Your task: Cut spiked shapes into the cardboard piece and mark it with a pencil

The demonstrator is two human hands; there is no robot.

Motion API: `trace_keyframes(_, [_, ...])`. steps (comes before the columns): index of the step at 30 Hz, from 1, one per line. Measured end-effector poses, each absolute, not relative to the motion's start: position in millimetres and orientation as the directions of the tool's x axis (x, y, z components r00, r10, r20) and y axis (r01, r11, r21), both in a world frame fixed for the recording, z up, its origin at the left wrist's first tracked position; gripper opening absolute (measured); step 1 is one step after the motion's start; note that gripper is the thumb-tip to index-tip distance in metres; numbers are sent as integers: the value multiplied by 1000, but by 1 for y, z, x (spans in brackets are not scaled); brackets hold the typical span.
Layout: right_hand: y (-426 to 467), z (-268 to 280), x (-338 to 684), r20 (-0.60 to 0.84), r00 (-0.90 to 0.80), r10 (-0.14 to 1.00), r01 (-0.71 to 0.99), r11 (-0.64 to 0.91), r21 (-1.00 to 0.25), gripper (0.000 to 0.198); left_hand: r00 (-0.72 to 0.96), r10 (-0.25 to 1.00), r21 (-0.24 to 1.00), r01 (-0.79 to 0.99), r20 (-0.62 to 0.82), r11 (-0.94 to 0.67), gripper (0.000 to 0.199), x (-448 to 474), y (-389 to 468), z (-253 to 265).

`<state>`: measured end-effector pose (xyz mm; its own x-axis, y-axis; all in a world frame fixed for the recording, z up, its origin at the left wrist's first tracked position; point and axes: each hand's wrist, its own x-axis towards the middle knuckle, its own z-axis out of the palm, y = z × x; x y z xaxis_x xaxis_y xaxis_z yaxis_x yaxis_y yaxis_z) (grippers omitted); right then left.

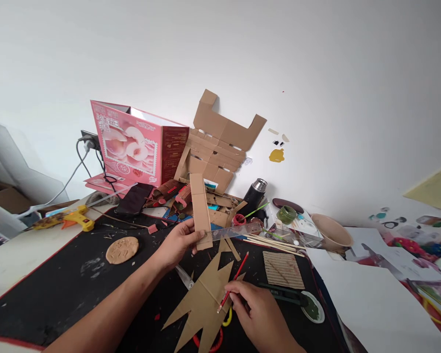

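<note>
My left hand (182,240) grips an upright cardboard strip (200,206), thumb across its lower part. A clear ruler (235,231) reaches rightward from that thumb, apparently held along with the strip. In my right hand (259,311) is a slim red pencil (238,274), pinched near its lower end and tilted up to the right. Below it lies a cardboard piece (202,299) cut into jagged points. Scissors lie partly hidden under this piece, with a blade (184,278) and a red handle (216,343) showing.
On the black mat (59,289) lie a round clay disc (122,250) and a corrugated square (283,269). A yellow glue gun (77,219) and phone (134,198) sit left. A pink box (132,147), black flask (255,196), wooden sticks (275,245) and bowl (332,230) stand behind.
</note>
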<state>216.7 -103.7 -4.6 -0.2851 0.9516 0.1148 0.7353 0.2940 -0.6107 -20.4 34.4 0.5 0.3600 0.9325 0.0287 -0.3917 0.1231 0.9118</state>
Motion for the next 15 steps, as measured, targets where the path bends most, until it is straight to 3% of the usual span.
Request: trace_keyframes(15, [-110,2,221,130,-356,925,775,370,-512,29,360,933,918,-376,21,125,51,-21,34,0])
